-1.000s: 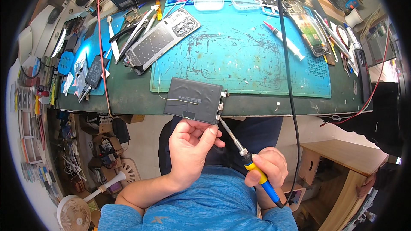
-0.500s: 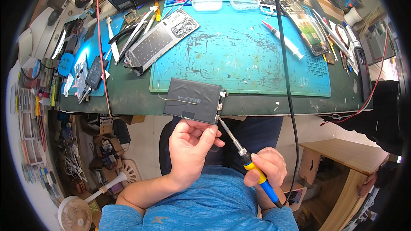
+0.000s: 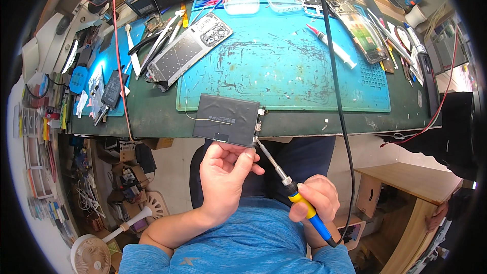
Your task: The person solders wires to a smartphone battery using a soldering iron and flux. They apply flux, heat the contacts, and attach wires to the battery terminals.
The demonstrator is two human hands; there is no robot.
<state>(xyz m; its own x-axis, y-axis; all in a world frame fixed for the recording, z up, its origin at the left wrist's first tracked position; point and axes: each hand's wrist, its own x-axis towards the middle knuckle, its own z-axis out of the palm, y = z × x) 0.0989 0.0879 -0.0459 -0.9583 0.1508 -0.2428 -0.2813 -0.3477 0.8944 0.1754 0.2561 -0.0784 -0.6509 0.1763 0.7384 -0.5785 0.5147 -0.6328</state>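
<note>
A flat black phone battery [image 3: 220, 114] lies at the bench's front edge, its near side jutting toward me. My left hand [image 3: 225, 170] pinches its near right corner between thumb and fingers. Along its right edge runs a narrow strip [image 3: 257, 126] with small metal contacts. My right hand [image 3: 317, 198] grips a soldering iron [image 3: 304, 208] by its yellow and blue handle, and the tip is at the lower end of that strip. Whether the tip touches is too small to tell. A thin pale wire [image 3: 210, 120] lies across the battery.
Beyond the battery is a blue work mat [image 3: 284, 71] on the dark green bench. A phone back housing [image 3: 190, 50] lies at its left, a syringe [image 3: 332, 45] at its right. The iron's black cable [image 3: 337, 78] hangs across the right side. At lower right stands a wooden cabinet [image 3: 411, 182].
The battery and its contact strip have shifted very slightly left in view, along with the iron's tip. Both hands keep the same hold.
</note>
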